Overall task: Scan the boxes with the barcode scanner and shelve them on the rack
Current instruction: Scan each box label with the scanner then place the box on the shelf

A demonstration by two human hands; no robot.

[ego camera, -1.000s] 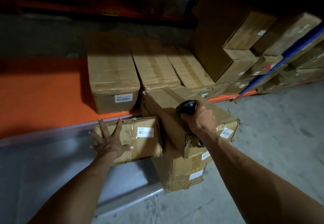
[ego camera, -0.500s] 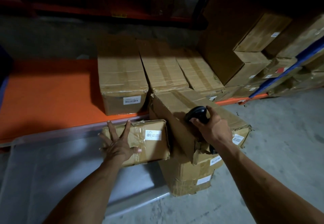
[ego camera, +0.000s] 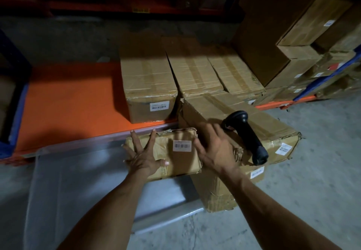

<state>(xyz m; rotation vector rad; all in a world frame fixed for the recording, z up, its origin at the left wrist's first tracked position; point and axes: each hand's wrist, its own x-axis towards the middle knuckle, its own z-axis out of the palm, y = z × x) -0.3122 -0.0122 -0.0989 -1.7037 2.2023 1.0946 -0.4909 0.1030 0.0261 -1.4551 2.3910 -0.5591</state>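
Head camera looks steeply down, close over floor-level rack (ego camera: 64, 101).

Left arm: bare, reaching forward from lower left. Left hand (ego camera: 143, 157): palm down, fingers straight and spread wide, thumb out to the side, pressed flat on a surface. Right arm: bare, reaching forward from lower right, angled inward. Right hand (ego camera: 214, 148): palm down, fingers extended and loosely fanned, slightly blurred, holding nothing. The two hands lie near each other, apart.
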